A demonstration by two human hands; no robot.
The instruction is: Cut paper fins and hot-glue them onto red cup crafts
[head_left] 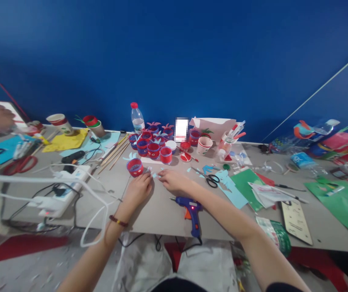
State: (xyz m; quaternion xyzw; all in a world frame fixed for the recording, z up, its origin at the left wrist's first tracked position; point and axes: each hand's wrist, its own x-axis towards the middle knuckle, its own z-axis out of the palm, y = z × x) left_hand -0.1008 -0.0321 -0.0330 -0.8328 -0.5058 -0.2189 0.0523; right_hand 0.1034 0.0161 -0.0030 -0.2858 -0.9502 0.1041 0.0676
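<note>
So what I'd be worrying about here is the blue glue gun [195, 221]: it's lying on the worktop [161, 219] at lower centre of the frame, its red light is glowing, and the nozzle [173, 198] is pointing left into the gap between the forearms. If it's hot, one careless pull back of the right hand [170, 179] could be putting a wrist on that tip. The cord [198, 242] is hanging over the front edge too, so a snag could be dragging the whole gun off. Meanwhile the hands are sitting close together mid-frame, the left hand [139, 186] just beside a red and purple cup [135, 167], and a light-blue paper scrap [154, 175] is lying between the two sets of fingers. Fair warning, the fingertips are tiny and kinda blurry from this height, so I'm not able to tell whether either grip is pinching something or just resting. That cup is standing so near the left knuckles that a nudge could be tipping it, or shoving it into the cups [153, 151] behind. And the loose white cable [24, 177] at left is looping near the left forearm, basically asking to be caught.
</note>
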